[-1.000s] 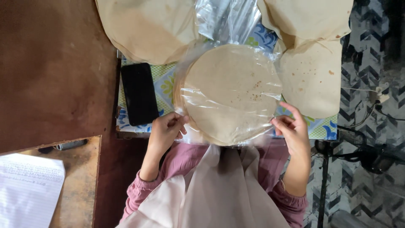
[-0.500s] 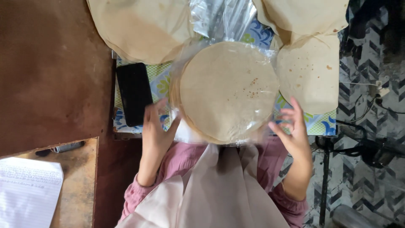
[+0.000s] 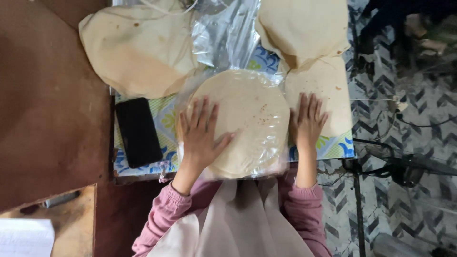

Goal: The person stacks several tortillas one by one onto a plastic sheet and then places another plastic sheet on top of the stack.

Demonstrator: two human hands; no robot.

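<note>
A round stack of flatbreads [image 3: 247, 119] wrapped in clear plastic lies in the middle of a small desk [image 3: 340, 147] covered with a blue, green and white patterned cloth, directly in front of the person. The left hand [image 3: 202, 135] lies flat on the near left part of the stack, fingers spread and pressing down on the plastic, gripping nothing. The right hand [image 3: 307, 121] rests open and flat just beside the stack's right edge, fingers together and pointing away from the body, its fingertips on a pale sheet of flatbread [image 3: 323, 88] that covers the right side of the desk. Above that sheet a folded, larger flatbread [image 3: 302, 28] hangs over the far right corner. On the far left another wide flatbread [image 3: 135, 50] with a few brown spots spreads partly over the cloth and partly over the brown surface [image 3: 52, 109] next to it. Between these two big breads lies a crumpled clear plastic bag [image 3: 226, 35], touching the far rim of the wrapped stack. A black phone [image 3: 138, 131] lies face up on the cloth just left of the left hand, apart from the stack. The person's pink sleeves [image 3: 164, 216] and a pale scarf [image 3: 238, 221] fill the near edge of the view. To the right, the grey patterned floor [image 3: 404, 123] carries dark cables and a stand.
</note>
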